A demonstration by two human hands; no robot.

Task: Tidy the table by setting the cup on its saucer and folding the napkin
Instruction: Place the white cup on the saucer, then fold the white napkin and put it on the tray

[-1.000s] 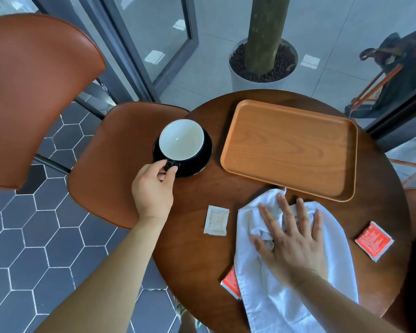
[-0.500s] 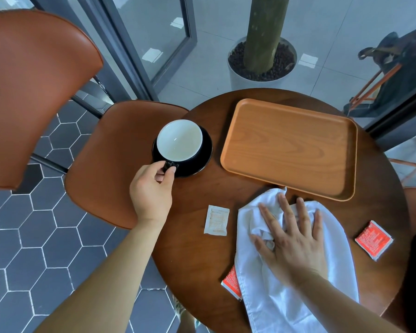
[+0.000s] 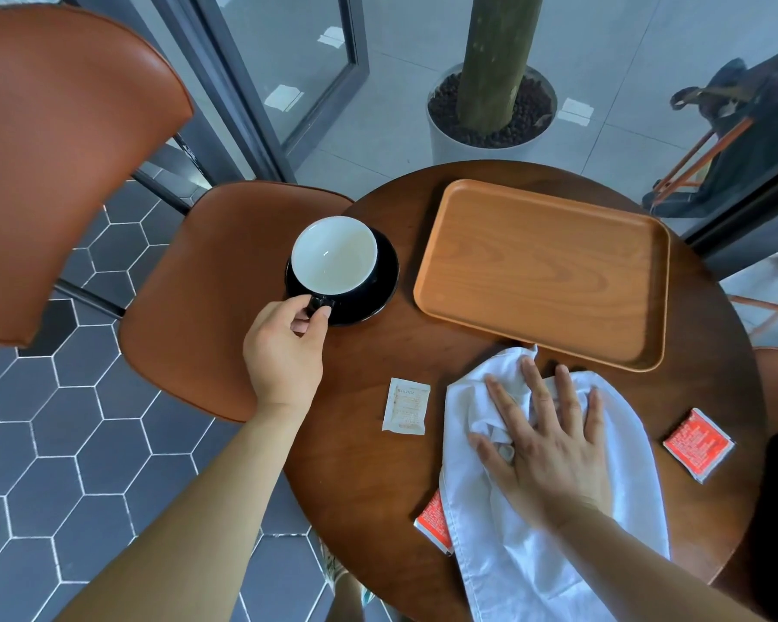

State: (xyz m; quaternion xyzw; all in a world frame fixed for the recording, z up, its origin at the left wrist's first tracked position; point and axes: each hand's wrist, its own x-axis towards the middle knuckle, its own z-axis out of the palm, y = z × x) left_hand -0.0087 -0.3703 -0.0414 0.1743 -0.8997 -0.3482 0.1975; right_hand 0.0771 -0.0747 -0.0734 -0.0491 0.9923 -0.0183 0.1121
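Beside glass doors [image 3: 288,60], on the round table [image 3: 378,487], left grip [image 3: 284,352] pinches cup [image 3: 333,255], right grip [image 3: 549,446] flat on napkin [image 3: 535,576].

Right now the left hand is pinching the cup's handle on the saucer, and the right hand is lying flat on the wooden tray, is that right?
Not quite. The head view shows the right hand lying flat on the white napkin, not on the wooden tray. The left hand does pinch the handle of the cup on the saucer.

Left grip [image 3: 288,347] pinching, arm extended; right grip [image 3: 544,446] flat, splayed.
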